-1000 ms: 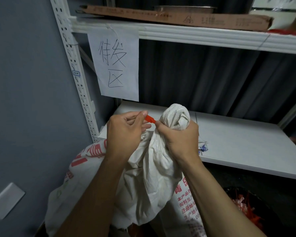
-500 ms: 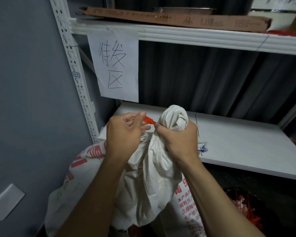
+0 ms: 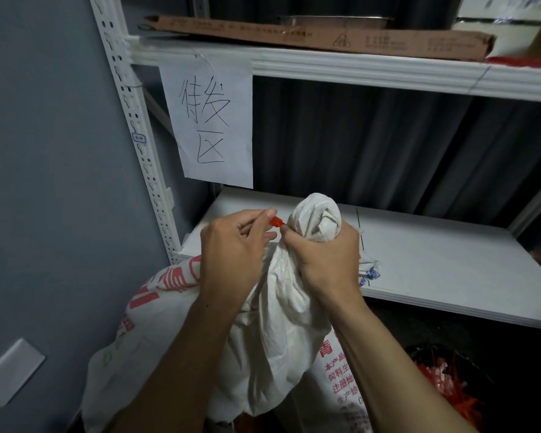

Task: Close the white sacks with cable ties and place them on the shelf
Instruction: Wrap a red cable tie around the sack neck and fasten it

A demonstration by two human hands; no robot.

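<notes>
A white woven sack (image 3: 281, 332) stands in front of me with its mouth bunched into a knob (image 3: 317, 218). My right hand (image 3: 322, 260) is shut around the sack's neck just under the knob. My left hand (image 3: 231, 248) pinches the end of an orange-red cable tie (image 3: 276, 221), which runs to the neck between my two hands. Most of the tie is hidden by my fingers and the cloth. The white shelf board (image 3: 434, 264) lies just behind the sack.
A larger sack with red print (image 3: 156, 295) sits under and beside the white one. A paper sign (image 3: 213, 120) hangs from the upper shelf (image 3: 356, 70), which carries a flat cardboard box (image 3: 325, 35). A dark bin with orange ties (image 3: 444, 382) is at lower right. Grey wall at left.
The bunched sack top has sunk slightly and my hands have shifted a little; the left hand keeps pulling the tie end to the left.
</notes>
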